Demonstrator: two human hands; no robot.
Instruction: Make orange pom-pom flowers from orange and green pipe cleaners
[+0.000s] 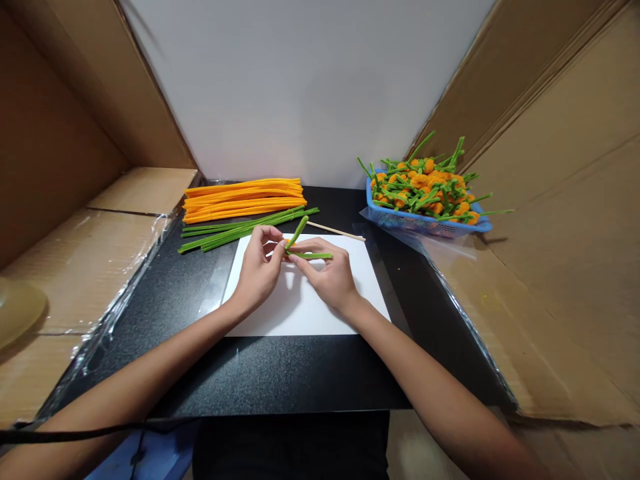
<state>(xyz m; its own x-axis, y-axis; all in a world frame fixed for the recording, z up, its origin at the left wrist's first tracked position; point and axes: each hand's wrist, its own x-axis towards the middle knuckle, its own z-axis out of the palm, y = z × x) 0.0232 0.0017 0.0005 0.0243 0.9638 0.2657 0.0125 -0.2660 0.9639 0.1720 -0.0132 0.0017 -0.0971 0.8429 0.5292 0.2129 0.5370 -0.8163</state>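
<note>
Above a white sheet [310, 307], my two hands meet around a small pipe-cleaner flower. Its green pipe-cleaner stem [299, 231] splits into two lengths, one pointing up and away, the other lying sideways to the right. A bit of its orange part [290, 243] shows between the fingers; most of it is hidden. My left hand [261, 263] pinches the flower at its left side, fingers curled. With thumb and fingers closed, my right hand [330, 270] grips it where the green lengths join.
Orange pipe cleaners [245, 200] and green pipe cleaners [240, 230] lie in bundles at the back left. A thin wooden stick [336, 231] rests behind the sheet. At the back right, a blue basket [425, 223] holds many orange-and-green flowers [425, 183]. Cardboard walls flank the black table [280, 373].
</note>
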